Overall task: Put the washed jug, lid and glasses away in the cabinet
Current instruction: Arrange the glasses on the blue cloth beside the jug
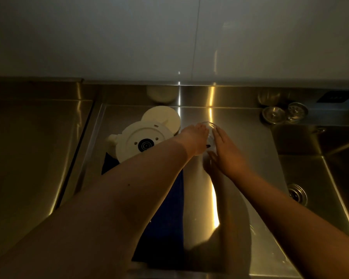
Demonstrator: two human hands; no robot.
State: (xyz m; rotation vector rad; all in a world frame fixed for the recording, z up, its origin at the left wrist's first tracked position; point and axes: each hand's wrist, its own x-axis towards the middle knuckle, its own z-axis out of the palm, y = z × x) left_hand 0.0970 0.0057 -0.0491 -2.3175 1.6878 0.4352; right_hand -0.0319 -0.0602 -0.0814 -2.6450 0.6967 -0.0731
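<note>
Here both your hands meet at one clear glass (210, 133) just past the middle of the steel surface (240, 158). Your left hand (195, 139) comes in from 7 o'clock and its grip curls round the left side of the glass, fingers at the rim. Your right hand (227, 152) comes in from 5 o'clock with fingers straight, laid flat against the glass's right side, so that grip is wide and merely touching. At 9 o'clock of the glass, the white jug (141, 141) stands upside down, base up, on a dark blue cloth (165, 228) that runs back toward you under your left forearm. The white lid (161, 118) lies just behind the jug at its 1 o'clock, touching or nearly so. At 2 o'clock, near the back edge, two small metal strainers (284, 113) sit side by side. The sink (330, 178) opens at 3 o'clock, its drain (296, 193) visible.
</note>
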